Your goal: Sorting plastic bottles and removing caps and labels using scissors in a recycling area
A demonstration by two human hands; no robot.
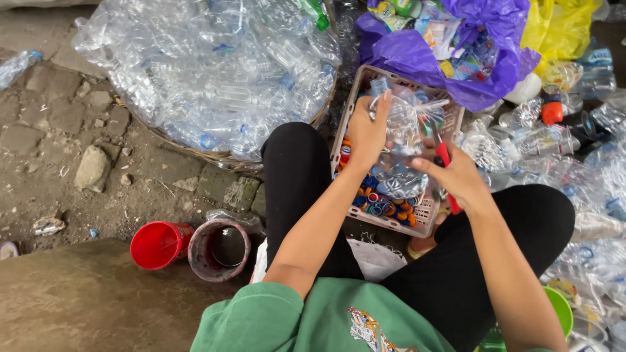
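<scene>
My left hand (366,132) grips a clear crumpled plastic bottle (399,140) over a small pale plastic crate (427,218). My right hand (456,176) holds a red-handled cutter (445,168) against the bottle's right side. The crate rests between my knees and holds several coloured bottle caps and rings (385,202). My legs in black trousers lie on either side of it.
A big woven basket (215,158) heaped with clear bottles stands at the far left. A purple bag (450,55) and a yellow bag (561,26) of waste lie behind the crate. Loose bottles (574,163) pile at the right. A red cup (158,244) and a dirty can (220,249) lie by my left knee.
</scene>
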